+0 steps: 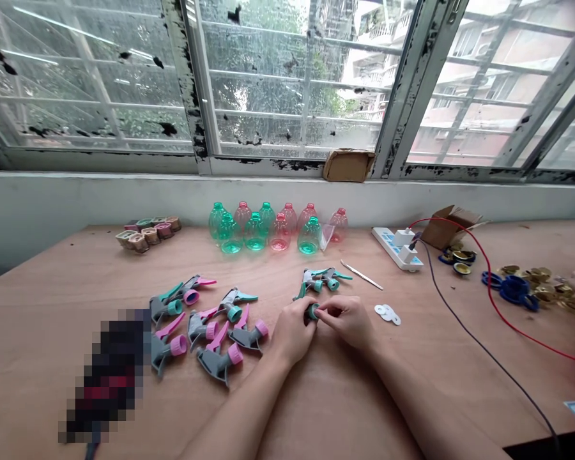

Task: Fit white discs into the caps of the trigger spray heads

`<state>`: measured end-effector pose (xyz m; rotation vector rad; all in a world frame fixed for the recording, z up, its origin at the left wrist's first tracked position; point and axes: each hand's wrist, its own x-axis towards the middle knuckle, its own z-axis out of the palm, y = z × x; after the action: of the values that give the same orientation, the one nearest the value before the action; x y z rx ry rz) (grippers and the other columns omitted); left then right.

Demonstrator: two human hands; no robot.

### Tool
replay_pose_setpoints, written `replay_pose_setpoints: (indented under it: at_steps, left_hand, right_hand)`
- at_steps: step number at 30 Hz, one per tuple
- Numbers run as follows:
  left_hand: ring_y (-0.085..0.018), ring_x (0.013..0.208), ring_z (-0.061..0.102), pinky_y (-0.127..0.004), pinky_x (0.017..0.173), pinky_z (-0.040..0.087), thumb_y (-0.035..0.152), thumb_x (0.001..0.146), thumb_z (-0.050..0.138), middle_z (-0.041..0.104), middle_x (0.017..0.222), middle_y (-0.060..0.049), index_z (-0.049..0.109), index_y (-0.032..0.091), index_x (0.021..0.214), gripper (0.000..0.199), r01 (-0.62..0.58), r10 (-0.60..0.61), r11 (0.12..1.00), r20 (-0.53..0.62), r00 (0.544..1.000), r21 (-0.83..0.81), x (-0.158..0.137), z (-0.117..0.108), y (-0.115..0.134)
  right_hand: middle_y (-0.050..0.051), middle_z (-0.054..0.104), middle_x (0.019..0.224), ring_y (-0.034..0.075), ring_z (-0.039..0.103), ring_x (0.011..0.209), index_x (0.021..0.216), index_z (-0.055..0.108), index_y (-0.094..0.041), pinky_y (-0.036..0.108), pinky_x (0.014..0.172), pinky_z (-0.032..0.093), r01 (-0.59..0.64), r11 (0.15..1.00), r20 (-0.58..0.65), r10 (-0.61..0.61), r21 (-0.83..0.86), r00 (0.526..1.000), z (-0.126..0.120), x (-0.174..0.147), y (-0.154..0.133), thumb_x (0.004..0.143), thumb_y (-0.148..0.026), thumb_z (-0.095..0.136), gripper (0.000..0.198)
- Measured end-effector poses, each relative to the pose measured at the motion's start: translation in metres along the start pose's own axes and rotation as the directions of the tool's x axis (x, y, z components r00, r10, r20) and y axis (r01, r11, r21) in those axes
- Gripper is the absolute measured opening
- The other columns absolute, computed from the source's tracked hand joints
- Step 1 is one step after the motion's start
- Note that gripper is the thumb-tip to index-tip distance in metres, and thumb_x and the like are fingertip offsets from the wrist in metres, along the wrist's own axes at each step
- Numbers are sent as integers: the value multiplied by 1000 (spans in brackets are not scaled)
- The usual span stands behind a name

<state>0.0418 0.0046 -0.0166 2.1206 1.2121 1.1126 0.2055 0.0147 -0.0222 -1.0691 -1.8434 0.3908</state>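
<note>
Forearms (253,409) extend across the table (326,415). Left hand (294,329) is curled closed around a spray head (312,312), positioned between both hands. Right hand (349,319) has fingertips drawn together at its teal collar; what they grip cannot be determined. Ten translucent green and pink bottles (255,235) stand upright near the wall (76,198); contents unconfirmed.

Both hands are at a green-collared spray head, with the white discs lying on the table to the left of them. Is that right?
Not quite: the left hand and right hand are indeed at the green-collared spray head, but the head view shows the white discs lying on the table to their right, not their left.
</note>
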Motion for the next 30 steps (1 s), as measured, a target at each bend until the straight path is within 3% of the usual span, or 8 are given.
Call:
replay_pose_setpoints:
  at_steps: [4,8,16,20,25,30]
  left_hand:
    - [-18,76,64,-26,68,47,10,81,52,68,89,0,52,24,107,30,140,-130,989,-185,974,45,5,-4,-8]
    - [-21,98,60,-33,85,46,5,81,45,65,104,-4,53,23,106,32,168,-116,974,-301,947,151,12,-5,-17]
    - [-23,112,51,-37,100,38,3,81,43,57,119,-10,53,19,116,40,163,-92,921,-209,974,354,20,-1,-18]
    - [-22,113,51,-34,99,40,1,80,43,55,119,-10,52,19,121,46,156,-94,914,-179,979,374,28,2,-19]
    - [-21,108,56,-31,94,43,5,83,44,57,117,-11,53,17,118,38,179,-109,907,-198,974,381,46,7,-22]
    - [-21,107,56,-31,93,43,7,83,46,58,115,-12,55,17,115,34,217,-137,878,-211,968,427,56,9,-10]
  right_hand:
    - [1,63,57,10,50,47,80,73,-16,21,47,37,-19,998,-77,23,52,997,-1,1,-2,82,-31,63,18]
    - [2,65,59,11,52,50,73,72,-16,21,49,38,-22,999,-57,24,37,998,-2,2,2,84,-32,60,22]
    - [1,65,60,11,54,52,68,71,-16,21,51,38,12,1000,78,-12,3,997,-5,7,2,85,-32,59,26]
    - [1,65,60,11,52,51,70,71,-16,21,50,37,-19,1000,61,19,-4,998,-8,9,5,84,-32,58,25]
    - [0,66,59,12,54,53,68,71,-17,21,51,38,-10,999,36,12,-43,999,-12,10,11,85,-31,58,25]
    - [2,68,64,13,58,58,70,72,-18,22,55,39,-12,974,10,14,-225,1000,-29,18,19,84,-31,59,23]
